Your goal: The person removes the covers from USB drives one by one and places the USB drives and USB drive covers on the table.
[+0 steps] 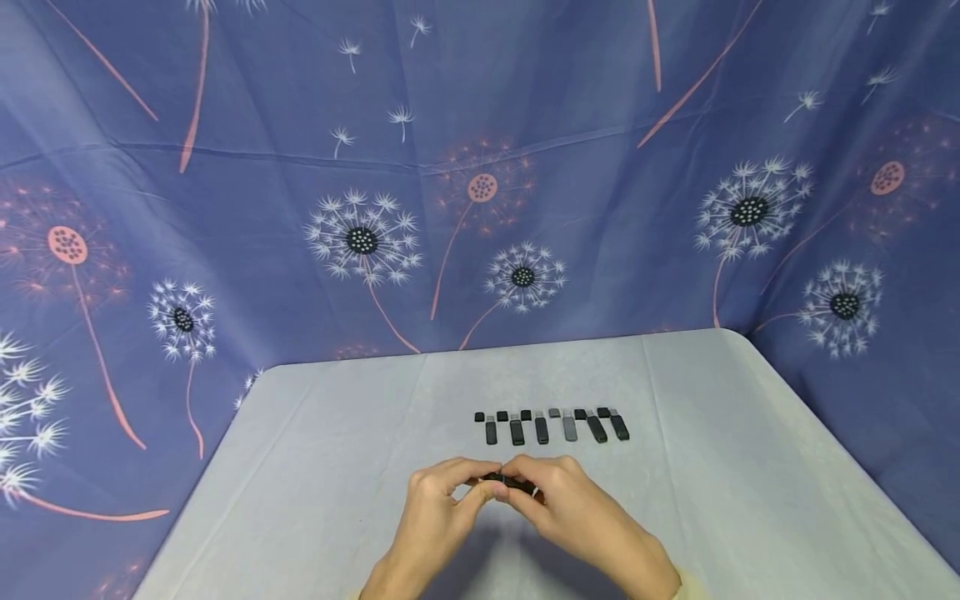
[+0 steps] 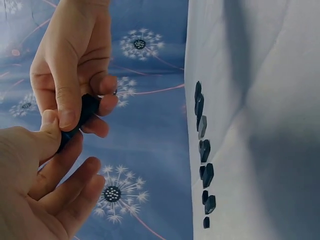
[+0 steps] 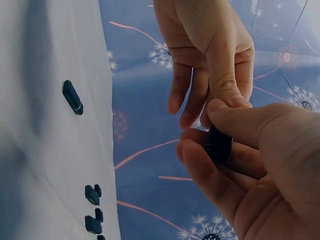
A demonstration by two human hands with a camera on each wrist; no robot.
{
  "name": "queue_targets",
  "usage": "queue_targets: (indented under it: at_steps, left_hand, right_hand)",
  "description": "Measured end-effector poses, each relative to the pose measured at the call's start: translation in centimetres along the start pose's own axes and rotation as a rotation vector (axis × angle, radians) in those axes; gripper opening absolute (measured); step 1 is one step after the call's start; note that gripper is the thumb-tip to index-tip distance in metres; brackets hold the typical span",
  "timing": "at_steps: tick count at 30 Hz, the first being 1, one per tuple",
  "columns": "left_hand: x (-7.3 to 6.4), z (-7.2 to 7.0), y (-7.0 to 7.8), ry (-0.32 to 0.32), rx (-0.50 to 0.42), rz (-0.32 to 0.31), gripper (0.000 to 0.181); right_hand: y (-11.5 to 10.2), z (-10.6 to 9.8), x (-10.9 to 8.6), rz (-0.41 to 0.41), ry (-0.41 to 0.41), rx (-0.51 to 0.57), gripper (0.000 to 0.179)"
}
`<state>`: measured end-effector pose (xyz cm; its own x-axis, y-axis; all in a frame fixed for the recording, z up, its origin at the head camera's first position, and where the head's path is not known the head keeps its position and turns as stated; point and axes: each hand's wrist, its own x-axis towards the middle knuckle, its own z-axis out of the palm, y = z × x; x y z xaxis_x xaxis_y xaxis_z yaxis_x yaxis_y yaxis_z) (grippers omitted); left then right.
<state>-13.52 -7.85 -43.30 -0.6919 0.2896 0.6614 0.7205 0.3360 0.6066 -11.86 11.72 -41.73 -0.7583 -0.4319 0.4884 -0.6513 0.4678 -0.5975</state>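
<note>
Between my two hands is a black USB stick (image 1: 519,483), held above the table. My left hand (image 1: 435,512) pinches its left end between thumb and index finger. My right hand (image 1: 577,512) grips the other end, thumb on the near side and fingers curled behind the dark body (image 3: 219,145). The two thumbs meet near the middle of the stick, and fingers cover much of it. Beyond the hands lies a row of several USB sticks, mostly black (image 1: 517,432) with one grey (image 1: 570,429), their metal plugs bare. Small caps (image 1: 479,417) lie beside the plugs.
Another dark USB stick (image 3: 73,97) lies apart from the row in the right wrist view. The white-covered table (image 1: 300,467) ends at the back against a blue curtain (image 1: 450,100) with dandelion prints, which also hangs at both sides.
</note>
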Motion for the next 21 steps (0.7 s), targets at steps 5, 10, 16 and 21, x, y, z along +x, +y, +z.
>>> queue_targets:
  at_steps: [5, 10, 16, 21]
  left_hand:
    - [0.2, -0.3, 0.1, -0.005, 0.006, 0.011, 0.019]
    - [0.3, -0.4, 0.3, -0.006, 0.007, 0.016, 0.018]
    - [0.6, -0.6, 0.6, -0.021, -0.006, 0.019, 0.021]
    - [0.7, -0.5, 0.8, -0.016, -0.011, 0.047, 0.017]
  right_hand:
    - [-0.1, -0.1, 0.1, -0.066, 0.042, -0.017, 0.007]
    - [-0.2, -0.5, 0.2, -0.092, 0.059, -0.024, 0.007]
    - [-0.6, -1.0, 0.4, -0.080, 0.055, -0.038, 0.007]
    - [-1.0, -1.3, 0.5, -0.080, 0.042, -0.035, 0.008]
